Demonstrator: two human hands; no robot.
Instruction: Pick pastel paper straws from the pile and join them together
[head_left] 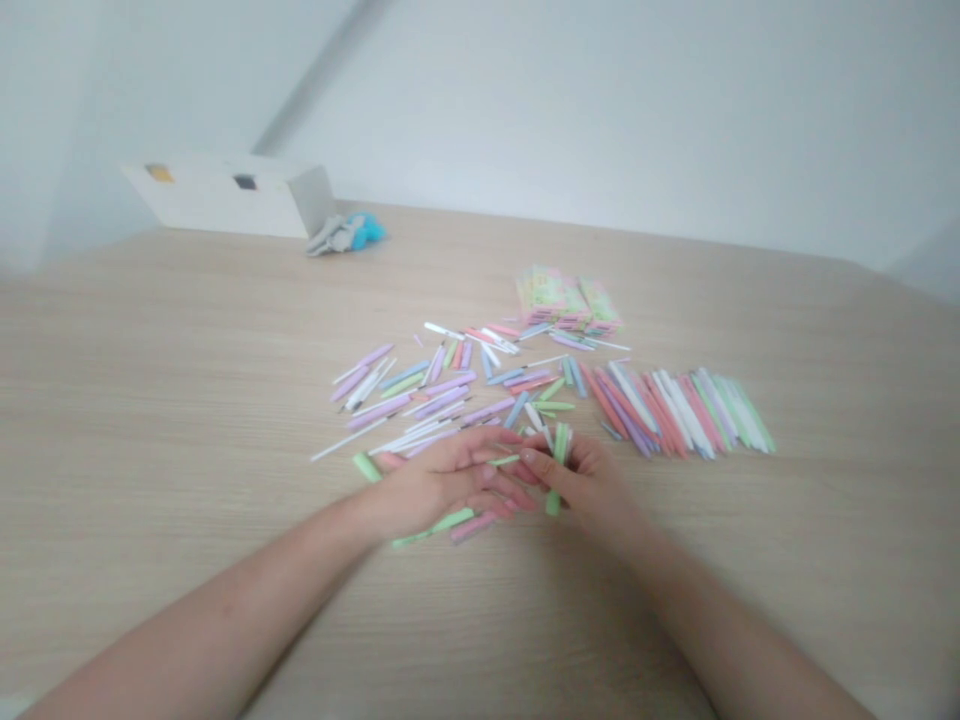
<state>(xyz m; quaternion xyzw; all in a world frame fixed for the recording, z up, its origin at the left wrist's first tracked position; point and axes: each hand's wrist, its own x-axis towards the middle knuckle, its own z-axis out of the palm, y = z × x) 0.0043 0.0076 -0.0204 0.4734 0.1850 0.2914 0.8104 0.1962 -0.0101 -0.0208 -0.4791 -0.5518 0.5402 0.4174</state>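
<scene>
From the head view, the right hand [592, 475] is pinched around a slim bright-green plastic-looking stick [553, 500], just over the pale wood-grain surface [187, 350]; blur hides whether other sticks share that grip. The left hand [457, 480] meets it with fingers loosely spread; I cannot tell whether they hold the thin green sliver [504, 460] showing among them. Beyond and under the hands lie loose lilac, white, blue and green sticks [450, 384], while a slanted row of coral, white, lilac and mint sticks [679, 415] sits to the right. If the right fingers slacken, I'd expect the green stick to drop among the loose ones; a low left wrist could scatter those, and a rightward elbow swing might skew the row.
</scene>
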